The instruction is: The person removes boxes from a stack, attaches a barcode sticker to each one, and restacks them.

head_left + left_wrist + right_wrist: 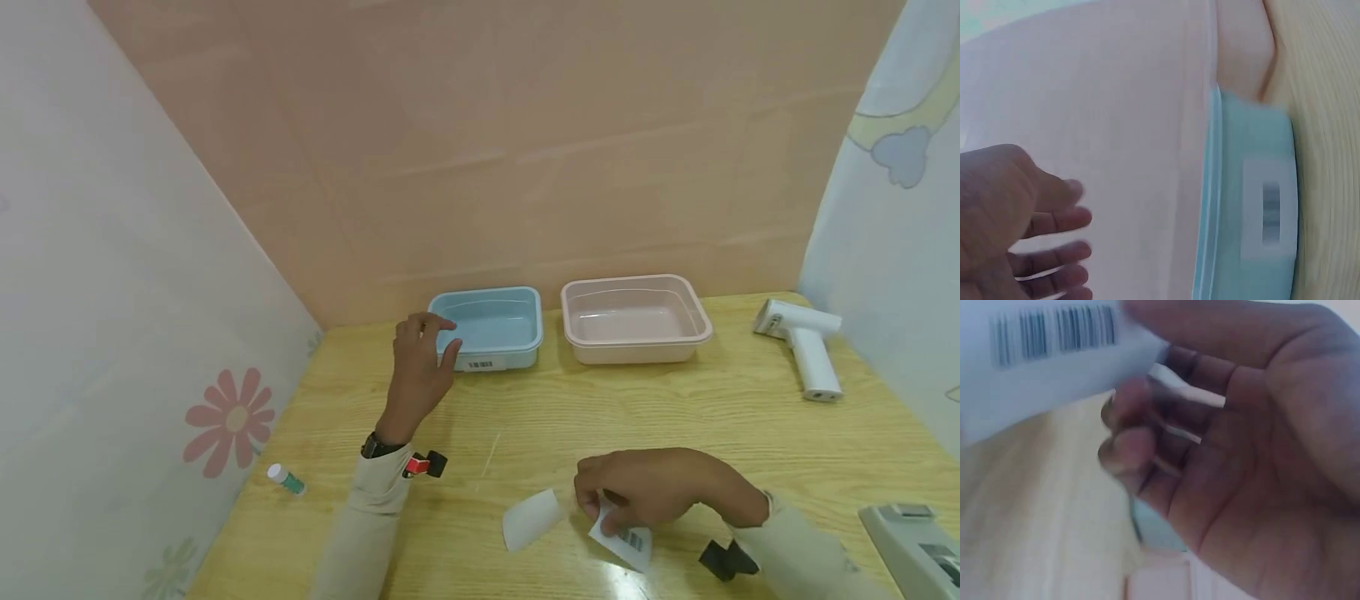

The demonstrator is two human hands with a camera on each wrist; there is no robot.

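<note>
My right hand [651,486] pinches a white paper label [624,542] between thumb and fingers, low over the table's front. Printed bars on this barcode label [1054,334] show up close in the right wrist view. At the left rim of a light blue plastic basin [491,358], my left hand [422,367] hovers with fingers spread from the thumb and nothing between them. The front wall of that basin carries a white barcode label [1270,212], stuck on flat. Beside the right hand lies another white piece of paper [531,518], slightly curled.
A pink basin [636,353] stands right of the blue one against the back wall. Farther right lies a white handheld scanner [806,342]. A glue stick [287,479] is at the left edge, and a grey device [911,546] sits at the front right corner.
</note>
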